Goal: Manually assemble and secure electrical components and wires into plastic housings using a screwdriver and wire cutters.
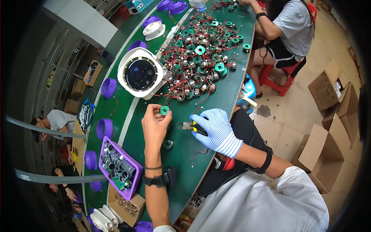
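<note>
Head view: the bare left hand [154,125] pinches a small green ring part [164,110] above the green bench [216,96]; the gloved right hand [216,131] grips yellow-handled pliers [190,126] just beside it; keeping the part steady likely helps the jaws meet it squarely.

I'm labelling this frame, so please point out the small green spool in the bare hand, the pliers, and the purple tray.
green spool [164,110], head view, on its round face.
pliers [190,125], head view, on the jaws beside the yellow handle.
purple tray [136,181], head view, on its right rim.
</note>
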### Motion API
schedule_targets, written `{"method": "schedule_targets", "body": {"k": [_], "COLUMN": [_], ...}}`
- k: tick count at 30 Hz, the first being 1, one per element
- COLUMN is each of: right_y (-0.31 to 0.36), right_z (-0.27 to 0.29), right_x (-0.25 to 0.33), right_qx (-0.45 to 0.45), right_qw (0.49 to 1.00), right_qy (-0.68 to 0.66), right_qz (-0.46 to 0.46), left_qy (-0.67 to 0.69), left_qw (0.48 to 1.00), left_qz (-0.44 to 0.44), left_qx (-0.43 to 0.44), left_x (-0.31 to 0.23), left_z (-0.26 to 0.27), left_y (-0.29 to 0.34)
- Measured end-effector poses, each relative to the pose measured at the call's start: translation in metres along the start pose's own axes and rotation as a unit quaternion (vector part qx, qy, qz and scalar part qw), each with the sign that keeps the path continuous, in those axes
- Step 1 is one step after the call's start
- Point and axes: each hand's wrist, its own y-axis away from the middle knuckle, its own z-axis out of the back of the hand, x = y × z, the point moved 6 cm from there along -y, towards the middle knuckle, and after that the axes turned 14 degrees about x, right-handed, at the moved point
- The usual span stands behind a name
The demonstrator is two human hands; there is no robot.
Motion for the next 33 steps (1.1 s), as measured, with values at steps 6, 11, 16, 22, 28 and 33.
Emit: {"method": "schedule_targets", "body": {"k": [6, 11, 16, 22, 28, 33], "right_y": [-0.008, -0.012, -0.016, -0.013, -0.012, -0.008], "right_z": [-0.001, -0.014, -0.021, -0.027, -0.029, -0.031], "right_x": [0.005, 0.017, 0.026, 0.028, 0.032, 0.032], "right_qx": [0.054, 0.103, 0.124, 0.134, 0.117, 0.079], "right_qw": [0.996, 0.991, 0.989, 0.988, 0.991, 0.995], "right_qy": [0.016, 0.006, -0.002, 0.012, -0.007, -0.005], "right_qz": [-0.068, -0.085, -0.083, -0.074, -0.070, -0.067], "left_qy": [0.173, 0.360, 0.362, 0.350, 0.324, 0.308], "left_qw": [0.984, 0.930, 0.927, 0.930, 0.937, 0.939], "left_qz": [0.045, 0.048, 0.024, -0.017, -0.026, -0.038], "left_qx": [0.009, -0.056, -0.096, -0.107, -0.125, -0.148], "left_x": [0.013, 0.023, 0.027, 0.018, 0.016, 0.013], "left_z": [0.010, 0.001, -0.009, -0.011, -0.013, -0.015], "left_y": [0.060, 0.081, 0.092, 0.096, 0.098, 0.099]}}
